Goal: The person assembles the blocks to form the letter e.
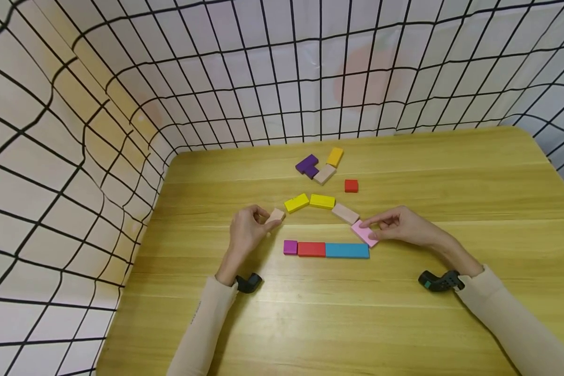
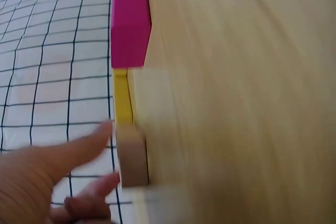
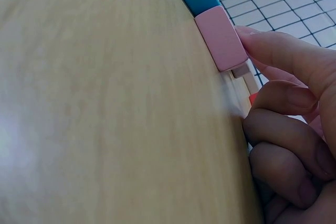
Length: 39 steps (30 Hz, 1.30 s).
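Note:
At the left end of an arc of blocks, my left hand pinches a small natural wood block between thumb and fingers. My right hand holds a pink block at the arc's right end, thumb and index finger at its edges; its other fingers curl under in the right wrist view. Between them lie two yellow blocks and a pale wood block. Below the arc runs a straight row: a magenta cube, a red block and a long blue block, whose right end is close to the pink block.
Farther back lie a purple T-shaped piece, an orange block, a pale wood block and a small red block. Black netting over white sheeting stands behind and beside the wooden table.

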{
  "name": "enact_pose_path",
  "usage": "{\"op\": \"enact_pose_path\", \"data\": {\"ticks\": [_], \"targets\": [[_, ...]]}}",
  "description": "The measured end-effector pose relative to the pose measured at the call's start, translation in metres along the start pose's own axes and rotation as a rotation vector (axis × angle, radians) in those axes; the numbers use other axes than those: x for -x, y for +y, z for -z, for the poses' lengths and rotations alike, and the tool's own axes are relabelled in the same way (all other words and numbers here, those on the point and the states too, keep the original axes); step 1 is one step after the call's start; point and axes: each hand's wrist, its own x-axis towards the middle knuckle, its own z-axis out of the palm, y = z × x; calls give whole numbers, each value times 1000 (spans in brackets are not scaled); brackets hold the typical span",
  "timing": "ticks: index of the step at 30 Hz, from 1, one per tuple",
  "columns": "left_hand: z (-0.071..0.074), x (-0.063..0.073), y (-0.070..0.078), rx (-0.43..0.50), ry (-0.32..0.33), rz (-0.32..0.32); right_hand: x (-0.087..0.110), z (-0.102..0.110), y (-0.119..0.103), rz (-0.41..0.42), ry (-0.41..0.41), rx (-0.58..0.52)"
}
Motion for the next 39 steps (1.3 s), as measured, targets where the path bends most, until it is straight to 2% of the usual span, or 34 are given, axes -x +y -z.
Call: {"op": "enact_pose_path", "data": {"ticks": [4, 8, 12, 15, 24, 32, 36, 39], "targets": [[7, 0, -5, 36, -81, -14, -1, 0, 0, -2, 2, 3], [15, -2, -10, 117, -168, -40, -2, 0, -1, 7, -2, -5], [18, -4, -14, 177, -223, -69, -2, -1, -2, 11, -4, -12], [17, -5, -17, 170, -231, -80, -2, -1, -2, 15, -4, -10], [14, -4, -21, 122, -198, -90, -2, -1, -3, 9, 2, -10], [15, -7, -22, 182, -265, -148, -1, 0, -1, 9, 7, -15], [15, -7, -22, 164, -276, -138, -1, 0, -1, 15, 5, -23], [15, -7, -21, 108, -263, -151, -1, -1, 0, 17, 3, -22]]}}
